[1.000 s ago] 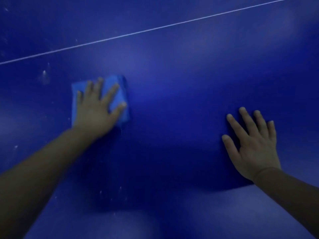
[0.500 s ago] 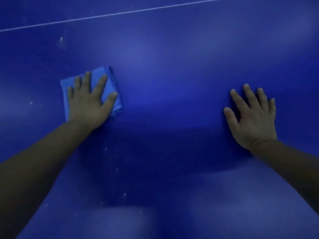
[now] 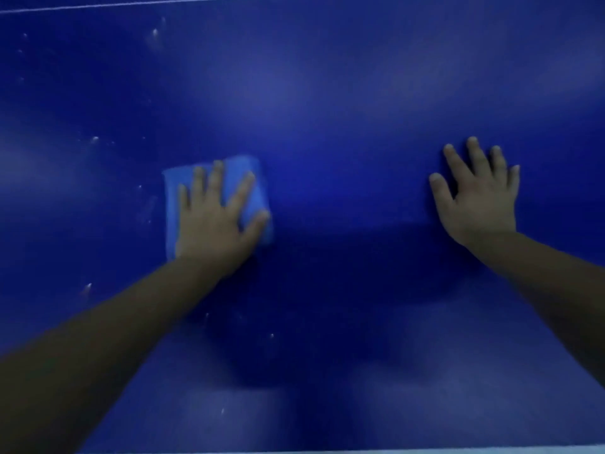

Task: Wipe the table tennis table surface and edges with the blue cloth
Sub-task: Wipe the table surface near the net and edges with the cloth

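Plainly, our left hand [image 3: 212,224] lay flat, fingers spread, pressing the folded blue cloth [image 3: 234,172] onto the counter [image 3: 327,109] at nine o'clock; our right hand [image 3: 481,204] rested open and empty at three. We judged the cloth soft, light, best driven under a flat palm.

A single head-worn wide-angle camera looks forward and steeply down from close above the blue tabletop [image 3: 327,93], both forearms reaching in from the near corners, a white line [image 3: 131,3] crossing the far edge.
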Action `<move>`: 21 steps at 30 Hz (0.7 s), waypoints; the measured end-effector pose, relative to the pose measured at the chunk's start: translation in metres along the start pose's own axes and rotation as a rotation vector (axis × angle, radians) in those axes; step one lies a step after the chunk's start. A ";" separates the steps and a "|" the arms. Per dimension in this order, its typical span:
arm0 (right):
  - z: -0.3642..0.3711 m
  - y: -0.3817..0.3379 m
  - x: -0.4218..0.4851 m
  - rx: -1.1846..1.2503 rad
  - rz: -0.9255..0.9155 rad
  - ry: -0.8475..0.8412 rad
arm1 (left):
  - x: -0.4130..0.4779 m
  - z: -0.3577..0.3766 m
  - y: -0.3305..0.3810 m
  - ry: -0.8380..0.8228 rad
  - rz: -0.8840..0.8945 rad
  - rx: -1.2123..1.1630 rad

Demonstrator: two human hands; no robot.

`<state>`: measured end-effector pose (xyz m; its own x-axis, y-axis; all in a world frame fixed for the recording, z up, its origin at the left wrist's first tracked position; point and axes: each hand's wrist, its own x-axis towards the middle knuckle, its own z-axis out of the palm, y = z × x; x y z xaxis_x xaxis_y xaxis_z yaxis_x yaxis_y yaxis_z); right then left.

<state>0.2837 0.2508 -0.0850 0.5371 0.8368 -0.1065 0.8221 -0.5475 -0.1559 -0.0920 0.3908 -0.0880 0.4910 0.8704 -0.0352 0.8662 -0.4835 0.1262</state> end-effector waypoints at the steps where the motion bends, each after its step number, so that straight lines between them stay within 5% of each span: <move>1: 0.000 0.000 0.000 0.001 -0.002 -0.005 | -0.029 0.007 0.019 -0.004 0.139 -0.017; 3: -0.001 0.001 0.000 0.005 0.001 -0.017 | -0.087 0.012 0.040 -0.070 0.471 -0.025; 5: 0.000 0.002 0.000 -0.003 -0.001 -0.028 | -0.084 0.010 0.026 -0.069 0.603 0.002; 9: -0.003 -0.001 0.000 -0.029 0.026 -0.075 | -0.015 -0.009 -0.010 -0.029 -0.043 -0.011; 10: -0.006 -0.004 -0.004 -0.015 0.040 -0.079 | -0.020 -0.008 -0.006 -0.026 -0.093 -0.031; 12: -0.008 -0.028 -0.020 0.023 -0.013 -0.061 | -0.064 0.001 0.012 -0.016 0.085 -0.019; 14: -0.002 -0.072 -0.051 0.039 -0.235 -0.045 | -0.122 0.007 0.020 -0.077 0.373 -0.038; 16: 0.013 -0.117 -0.084 0.003 -0.443 -0.092 | -0.131 0.002 -0.002 -0.111 0.456 -0.024; 21: 0.031 -0.137 -0.098 -0.090 -0.440 -0.147 | -0.036 -0.015 -0.070 -0.028 -0.145 0.003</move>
<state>0.1122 0.2439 -0.0839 0.1072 0.9762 -0.1883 0.9822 -0.1334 -0.1323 -0.1714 0.3947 -0.0803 0.3632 0.9282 -0.0803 0.9285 -0.3534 0.1144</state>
